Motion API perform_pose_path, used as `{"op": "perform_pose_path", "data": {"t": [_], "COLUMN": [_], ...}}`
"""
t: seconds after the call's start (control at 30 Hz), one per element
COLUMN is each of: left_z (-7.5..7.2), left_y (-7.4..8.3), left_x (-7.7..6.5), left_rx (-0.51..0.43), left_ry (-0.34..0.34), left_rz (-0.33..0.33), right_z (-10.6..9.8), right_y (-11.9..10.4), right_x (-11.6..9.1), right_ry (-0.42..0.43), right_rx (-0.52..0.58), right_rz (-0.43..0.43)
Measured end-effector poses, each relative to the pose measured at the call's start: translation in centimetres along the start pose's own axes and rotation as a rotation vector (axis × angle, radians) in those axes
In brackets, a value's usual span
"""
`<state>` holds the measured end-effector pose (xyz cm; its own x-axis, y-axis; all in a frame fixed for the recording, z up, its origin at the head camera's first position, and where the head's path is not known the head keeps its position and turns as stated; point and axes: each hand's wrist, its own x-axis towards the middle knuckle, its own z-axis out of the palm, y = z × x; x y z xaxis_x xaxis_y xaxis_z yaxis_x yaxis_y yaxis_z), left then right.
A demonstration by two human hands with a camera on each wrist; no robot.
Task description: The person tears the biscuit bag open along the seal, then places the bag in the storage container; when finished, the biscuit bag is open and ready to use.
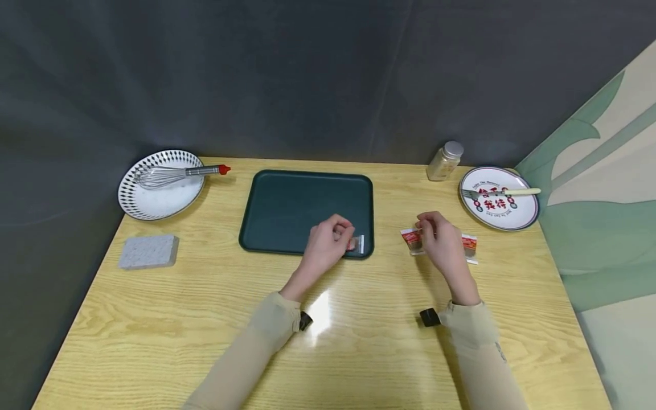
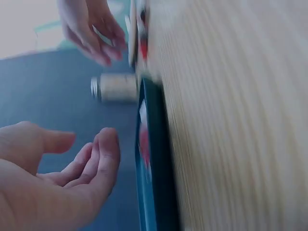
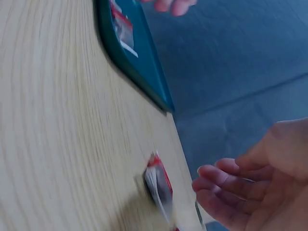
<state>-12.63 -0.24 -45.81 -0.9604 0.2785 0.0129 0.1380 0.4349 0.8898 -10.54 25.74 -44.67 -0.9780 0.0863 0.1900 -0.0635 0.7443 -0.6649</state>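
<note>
A small red-and-clear packet (image 1: 361,244) lies in the right front corner of the dark green tray (image 1: 302,208). My left hand (image 1: 328,242) hovers over that corner; in the left wrist view its thumb and fingers are apart, holding nothing. To the right of the tray, a red-topped packet with brown contents (image 1: 411,241) and a similar one (image 1: 469,246) lie on the table. Over these two is my right hand (image 1: 442,242), partly covering them in the head view. Its fingers (image 3: 226,185) are loosely bent beside a packet (image 3: 158,185) in the right wrist view, with nothing between them.
At the back left, a whisk (image 1: 169,175) lies across a patterned plate (image 1: 169,210), with a grey sponge-like block (image 1: 148,251) in front. A jar (image 1: 444,162) stands at the back right. Beside it a fork (image 1: 520,192) rests on a white plate (image 1: 497,222).
</note>
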Motion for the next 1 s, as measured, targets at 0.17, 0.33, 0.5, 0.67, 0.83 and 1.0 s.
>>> {"op": "perform_pose_path", "data": {"t": [0.17, 0.33, 0.5, 0.67, 0.83, 1.0], "left_z": [3.3, 6.6, 8.8, 9.7, 9.2, 7.5], "left_y": [1.9, 2.7, 3.0, 2.5, 2.1, 2.1], "left_x": [-0.4, 0.3, 0.5, 0.6, 0.2, -0.5], "left_rx": [-0.129, -0.257, -0.354, -0.52, -0.735, -0.823], "left_ry": [-0.166, -0.338, -0.349, -0.294, -0.196, -0.146], "left_rz": [0.013, -0.056, -0.136, -0.186, -0.239, -0.218], "right_z": [-1.1, -1.3, -1.2, -0.8, -0.8, -0.8], "right_y": [0.9, 1.2, 1.4, 1.3, 0.4, -0.9], "right_x": [-0.5, -0.7, -0.8, -1.0, -1.2, -1.4], "right_ry": [-0.102, -0.239, -0.279, -0.247, -0.19, -0.125], "right_rx": [-0.042, -0.091, -0.091, -0.04, 0.063, 0.18], "right_rz": [0.055, 0.077, 0.08, 0.062, 0.065, 0.071]}}
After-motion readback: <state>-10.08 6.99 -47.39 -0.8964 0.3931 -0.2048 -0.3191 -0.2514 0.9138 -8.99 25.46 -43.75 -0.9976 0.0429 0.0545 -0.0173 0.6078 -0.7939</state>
